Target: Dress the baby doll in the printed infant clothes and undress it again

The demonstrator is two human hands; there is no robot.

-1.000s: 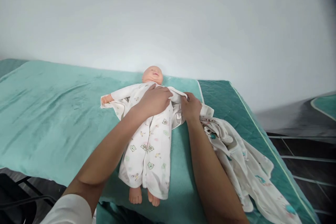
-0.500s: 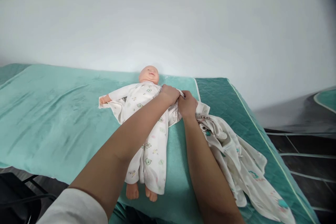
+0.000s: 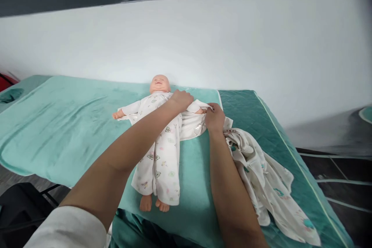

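Observation:
A baby doll (image 3: pixel 161 84) lies on its back in a white printed baby romper (image 3: pixel 171 151), its bare feet towards me. My left hand (image 3: pixel 182 100) is closed at the doll's shoulder and upper sleeve on the right side; its fingertips are partly hidden. With fingers pinched, my right hand (image 3: pixel 215 119) holds the edge of the white sleeve (image 3: pixel 200 104) by the doll's hand (image 3: pixel 201 111), which shows at the cuff. An open flap of the romper spreads beneath that arm. The doll's other arm is sleeved, stretched out to the left.
Crumpled printed baby clothes (image 3: pixel 261 170) lie to the right of my right forearm. A light green cover (image 3: pixel 72 124) lies over a darker green quilted one (image 3: pixel 244 108). A white wall (image 3: pixel 186 42) rises behind. A black chair (image 3: pixel 23 209) stands at lower left.
My hands have moved apart, the right one drawing the sleeve edge to the right. The doll's hand now shows at the cuff. The camera view has shifted slightly.

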